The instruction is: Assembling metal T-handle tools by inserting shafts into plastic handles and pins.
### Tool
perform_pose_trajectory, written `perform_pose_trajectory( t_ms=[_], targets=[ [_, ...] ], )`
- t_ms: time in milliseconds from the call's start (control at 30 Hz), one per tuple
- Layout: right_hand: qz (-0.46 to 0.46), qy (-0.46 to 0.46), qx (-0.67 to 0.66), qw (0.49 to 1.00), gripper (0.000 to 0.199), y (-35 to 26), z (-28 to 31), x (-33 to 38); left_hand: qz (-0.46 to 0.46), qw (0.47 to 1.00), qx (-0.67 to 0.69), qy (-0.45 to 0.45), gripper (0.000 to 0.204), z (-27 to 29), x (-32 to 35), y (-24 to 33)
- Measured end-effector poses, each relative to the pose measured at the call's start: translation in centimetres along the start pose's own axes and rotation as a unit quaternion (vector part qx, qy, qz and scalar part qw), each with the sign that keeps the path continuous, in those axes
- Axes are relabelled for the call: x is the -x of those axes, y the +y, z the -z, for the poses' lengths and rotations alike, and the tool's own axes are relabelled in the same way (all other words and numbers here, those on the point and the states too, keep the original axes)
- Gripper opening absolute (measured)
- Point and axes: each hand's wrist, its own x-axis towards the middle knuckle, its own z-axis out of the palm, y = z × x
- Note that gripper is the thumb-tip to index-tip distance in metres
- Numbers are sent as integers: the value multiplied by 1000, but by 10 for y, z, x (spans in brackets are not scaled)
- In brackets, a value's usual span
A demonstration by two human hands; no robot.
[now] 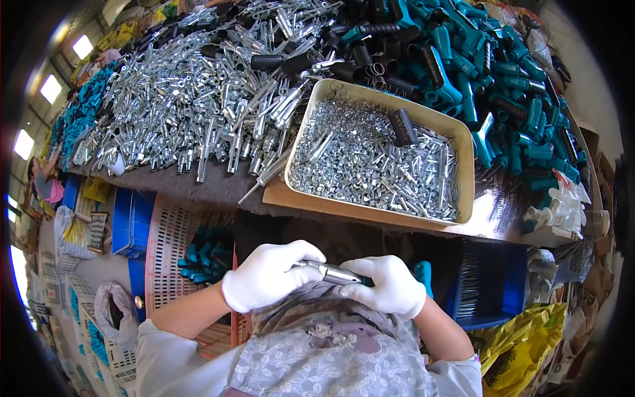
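In front of my lap, both hands wear white gloves and meet at a shiny metal tube (336,272). My left hand (271,276) is closed on its left end, thumb and forefinger pinching a thin tip. My right hand (391,284) wraps round the right end, where a bit of teal shows between the fingers. A teal plastic handle end (423,276) sticks out beyond that hand; whether it joins the tube is hidden by the glove. Across from my hands lies a cream tray (466,182) of small metal nuts and pins, with a black grip (402,127) on top.
Metal tube parts (192,99) are heaped at the bench's left. Teal and black handles (489,73) pile up at the right. Below the bench stand a pink slotted basket (169,248) and, on the right, a blue bin (489,322). A yellow bag (529,337) lies beside it.
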Motion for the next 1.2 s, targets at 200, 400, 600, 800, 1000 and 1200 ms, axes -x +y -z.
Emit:
perform_pose_trajectory(
  t_ms=[200, 400, 600, 800, 1000, 1200],
  targets=[
    [-24, -9, -37, 999, 39, -1, 5, 1, -227, 959, -155, 69, 44, 7, -7, 3],
    [-6, -10, -49, 999, 40, 2, 5, 2, -295, 925, -239, -2, 20, 5, -3, 10],
    [-25, -16, 13, 999, 40, 2, 5, 2, -20, 1000, -15, 14, 24, -1, -1, 10],
    [-32, 2, 11, 999, 41, 0, 6, 4, -24, 996, 22, 81, 28, -4, 3, 0],
    [-17, 4, 5, 1000, 40, 3, 3, 5, -290, 934, -200, 58, 24, -6, -4, 1],
    [-3, -6, -5, 1000, 40, 9, 3, 3, -46, 997, -42, 40, 25, -12, 3, 3]
  ],
)
